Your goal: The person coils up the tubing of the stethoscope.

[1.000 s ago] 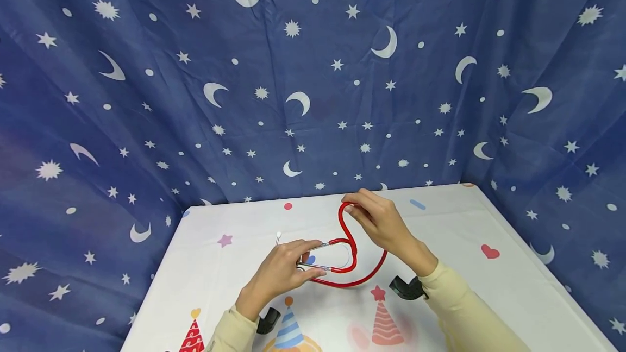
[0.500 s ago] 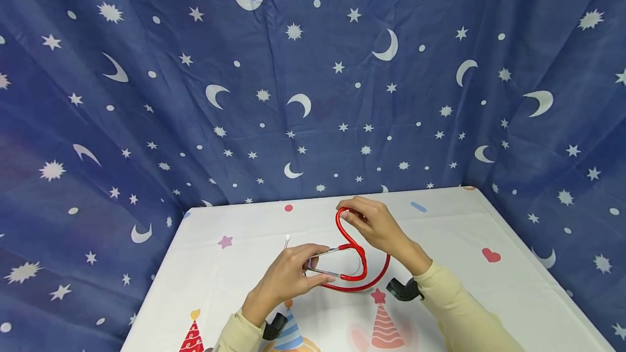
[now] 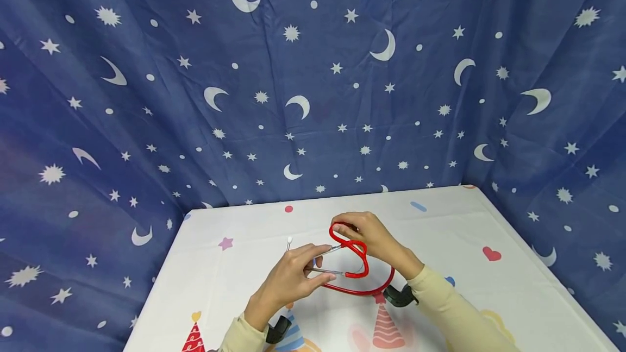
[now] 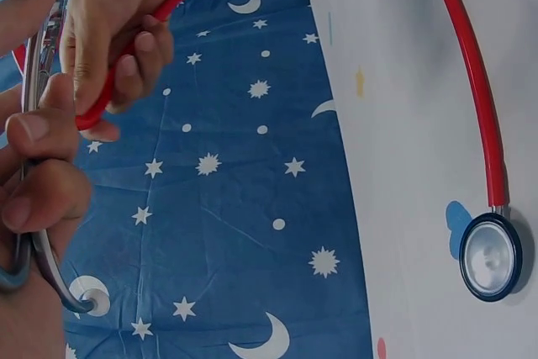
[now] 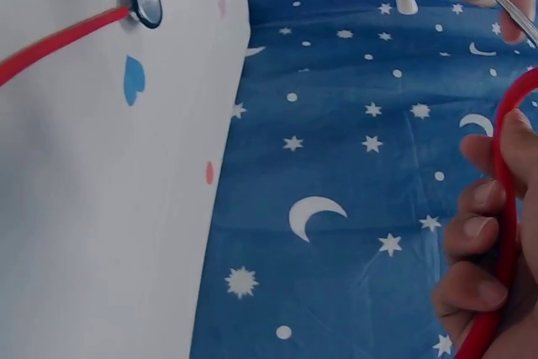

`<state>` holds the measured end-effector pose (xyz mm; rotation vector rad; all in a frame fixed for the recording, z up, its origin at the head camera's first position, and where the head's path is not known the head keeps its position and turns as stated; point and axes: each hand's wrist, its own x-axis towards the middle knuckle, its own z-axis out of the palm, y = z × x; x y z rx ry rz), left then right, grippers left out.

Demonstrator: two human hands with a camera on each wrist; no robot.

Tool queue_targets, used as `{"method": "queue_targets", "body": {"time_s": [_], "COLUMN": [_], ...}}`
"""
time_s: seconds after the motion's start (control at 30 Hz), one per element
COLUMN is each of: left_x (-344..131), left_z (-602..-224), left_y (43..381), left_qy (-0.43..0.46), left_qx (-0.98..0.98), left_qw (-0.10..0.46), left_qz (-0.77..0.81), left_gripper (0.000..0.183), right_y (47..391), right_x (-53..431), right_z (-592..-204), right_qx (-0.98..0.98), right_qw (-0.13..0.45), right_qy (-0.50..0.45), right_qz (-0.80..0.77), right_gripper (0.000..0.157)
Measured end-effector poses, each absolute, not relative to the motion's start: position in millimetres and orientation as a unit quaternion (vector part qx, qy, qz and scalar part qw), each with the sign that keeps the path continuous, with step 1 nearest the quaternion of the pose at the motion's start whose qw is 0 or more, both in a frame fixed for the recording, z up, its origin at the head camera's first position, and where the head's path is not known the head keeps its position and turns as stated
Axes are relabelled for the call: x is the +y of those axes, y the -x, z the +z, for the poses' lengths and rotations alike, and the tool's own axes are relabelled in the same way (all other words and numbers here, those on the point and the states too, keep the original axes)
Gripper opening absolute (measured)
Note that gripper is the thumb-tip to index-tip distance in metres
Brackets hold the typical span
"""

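Observation:
A stethoscope with red tubing (image 3: 365,268) is held between both hands over the table. My left hand (image 3: 292,273) grips its metal ear tubes, thumb and fingers on either side. One white ear tip (image 3: 290,239) sticks up beyond that hand; another metal end curves out below the fingers in the left wrist view. Farther right, my right hand (image 3: 371,235) holds the tubing, with fingers curled round it in the right wrist view (image 5: 483,245). The tubing bends in a loop between the hands. Its round chest piece (image 4: 491,256) lies at the tabletop, hidden in the head view.
The white tablecloth (image 3: 528,287) carries printed party hats, hearts and stars. A blue curtain (image 3: 313,80) with moons and stars stands behind the table and along its sides. Black wrist mounts (image 3: 400,296) sit below both hands.
My right hand has come down and left, closer to my left hand, folding the tubing into a tighter loop. My left hand has shifted slightly right, still holding the ear tubes.

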<state>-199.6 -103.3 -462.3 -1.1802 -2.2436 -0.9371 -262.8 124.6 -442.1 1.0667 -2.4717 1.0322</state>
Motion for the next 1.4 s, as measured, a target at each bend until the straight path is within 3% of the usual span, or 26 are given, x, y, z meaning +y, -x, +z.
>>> {"method": "queue_targets", "body": {"time_s": [0.13,0.23,0.37,0.47,0.57,0.7,0.8,0.97,1.4], "left_x": [-104,-105,-107,-108,-111,-114,-114,-115,-117], "left_z": [-463,-465,-466,-465,-465,-466,-467,-465,-467], "left_y": [200,200,201,203,202,202,203,204,210], "left_qy": [0.409,0.392,0.376,0.369,0.369,0.366,0.347,0.308,0.230], "left_qx": [-0.813,-0.815,-0.815,-0.818,-0.821,-0.825,-0.833,-0.839,-0.842], "left_qw": [0.233,0.249,0.262,0.255,0.232,0.214,0.228,0.252,0.288], "left_qz": [-0.342,-0.348,-0.354,-0.359,-0.368,-0.374,-0.367,-0.371,-0.394], "left_gripper": [0.047,0.049,0.051,0.051,0.049,0.047,0.046,0.046,0.042], "right_y": [260,258,256,254,251,245,240,231,217], "right_x": [122,120,117,115,115,114,112,110,112], "right_z": [-447,-454,-460,-462,-464,-468,-472,-476,-485], "right_qx": [-0.860,-0.867,-0.875,-0.888,-0.903,-0.913,-0.908,-0.892,-0.897], "right_qw": [0.121,0.135,0.173,0.178,0.151,0.131,0.139,0.142,0.053], "right_qy": [-0.361,-0.359,-0.356,-0.335,-0.307,-0.275,-0.276,-0.319,-0.304], "right_qz": [0.339,0.318,0.280,0.261,0.262,0.274,0.285,0.288,0.317], "right_gripper": [0.017,0.012,0.023,0.019,0.008,0.025,0.025,0.011,0.012]}}
